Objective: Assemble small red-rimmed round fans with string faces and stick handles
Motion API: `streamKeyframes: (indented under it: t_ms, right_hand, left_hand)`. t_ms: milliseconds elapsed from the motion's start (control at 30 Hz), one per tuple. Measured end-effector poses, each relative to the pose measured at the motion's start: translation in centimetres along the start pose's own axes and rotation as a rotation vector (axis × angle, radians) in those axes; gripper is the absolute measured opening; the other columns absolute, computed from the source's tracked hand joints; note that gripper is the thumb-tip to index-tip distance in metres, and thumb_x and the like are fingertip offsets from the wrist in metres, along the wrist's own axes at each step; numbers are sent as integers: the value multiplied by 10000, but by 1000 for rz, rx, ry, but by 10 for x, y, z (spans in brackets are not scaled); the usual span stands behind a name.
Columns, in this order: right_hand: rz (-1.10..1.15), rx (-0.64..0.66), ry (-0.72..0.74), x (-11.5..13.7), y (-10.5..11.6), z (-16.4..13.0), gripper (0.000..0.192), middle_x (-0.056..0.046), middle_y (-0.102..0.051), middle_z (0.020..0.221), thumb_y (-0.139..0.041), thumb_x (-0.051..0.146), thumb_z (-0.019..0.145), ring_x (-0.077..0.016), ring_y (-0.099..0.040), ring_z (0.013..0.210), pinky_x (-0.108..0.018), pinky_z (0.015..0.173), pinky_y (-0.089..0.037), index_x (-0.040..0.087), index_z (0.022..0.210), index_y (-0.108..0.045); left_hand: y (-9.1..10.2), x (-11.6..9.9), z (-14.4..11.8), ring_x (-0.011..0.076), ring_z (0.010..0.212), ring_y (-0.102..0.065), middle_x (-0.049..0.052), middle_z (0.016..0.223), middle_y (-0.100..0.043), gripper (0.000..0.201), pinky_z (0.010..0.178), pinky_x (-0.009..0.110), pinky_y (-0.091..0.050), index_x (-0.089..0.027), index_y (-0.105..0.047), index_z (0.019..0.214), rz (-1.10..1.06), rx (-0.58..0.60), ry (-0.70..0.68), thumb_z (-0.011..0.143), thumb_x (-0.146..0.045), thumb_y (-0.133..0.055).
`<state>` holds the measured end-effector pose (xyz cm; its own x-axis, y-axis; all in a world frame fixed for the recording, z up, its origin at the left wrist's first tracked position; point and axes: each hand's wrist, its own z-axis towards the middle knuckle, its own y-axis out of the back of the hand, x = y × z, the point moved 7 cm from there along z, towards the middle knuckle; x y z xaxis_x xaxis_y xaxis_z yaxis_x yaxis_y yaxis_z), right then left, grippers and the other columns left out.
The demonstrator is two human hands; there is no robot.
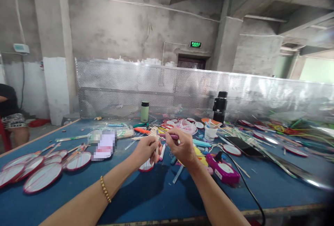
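My left hand (148,150) is closed in a pinch around a thin pale stick (157,137) that stands up between the fingers. Just below it shows a small round white disc (146,166) with a red rim, partly covered by the hand; whether it is joined to the stick I cannot tell. My right hand (182,146) grips a purple marker (173,136), its end pointing left toward the stick's upper part. A white-and-pink pen (162,153) lies between the two hands.
Several red-rimmed round paddles (43,178) lie at left, near a phone with a blurred screen (104,145). A green bottle (144,111), black flask (220,107) and white cup (210,132) stand behind. At right are a purple device (223,169), a black cable (246,180) and a dark phone (242,146).
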<state>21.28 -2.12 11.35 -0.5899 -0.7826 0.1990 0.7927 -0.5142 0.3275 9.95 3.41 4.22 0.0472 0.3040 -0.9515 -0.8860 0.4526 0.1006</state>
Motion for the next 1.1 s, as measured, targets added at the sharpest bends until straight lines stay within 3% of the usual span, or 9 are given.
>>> streamKeyframes:
  t_ms: [1100]
  right_hand:
    - [3,-4,-1,2,1,1,140,3,-561,611,-536,190,837,-103,-493,538,-219,515,-390,174,716,-605]
  left_hand:
    - [1,0,0,101,316,-509,-15,466,-582,143,294,170,-339,-160,-489,734,5,-14,3,798,-286,-466]
